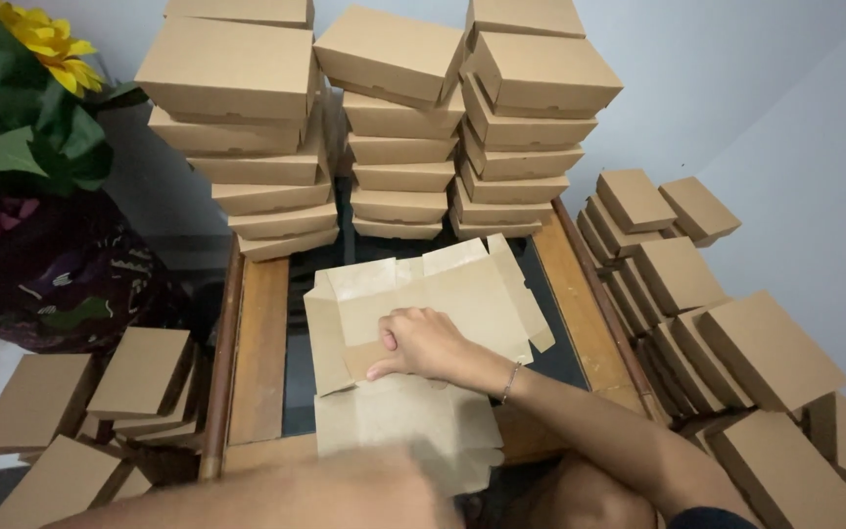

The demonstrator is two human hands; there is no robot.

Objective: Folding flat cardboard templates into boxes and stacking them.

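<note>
- Brown kraft cardboard covers nearly everything: an unfolded box blank (423, 304) lies flat at the middle of a small table (258, 343), whose wooden frame surrounds a dark glass top.
- Right hand (421, 343) rests on the blank's near half, fingers curled narrow and knuckles pressing the card down; a thin bracelet (509, 382) circles its wrist.
- Left forearm (286, 495) crosses the bottom of the view, blurred; its hand is hidden, so I cannot tell whether it grips anything.
- More flat blanks (408, 426) lie stacked at the table's near edge, partly under the top one.
- Three tall stacks of finished boxes (394, 127) stand along the table's far edge, against a pale wall.
- Beyond the right edge, rows of folded boxes (697, 304) lean on each other by the wall.
- Off the left edge, further boxes (139, 372) sit low down, beneath a sunflower (46, 44) with green leaves above dark patterned cloth.
</note>
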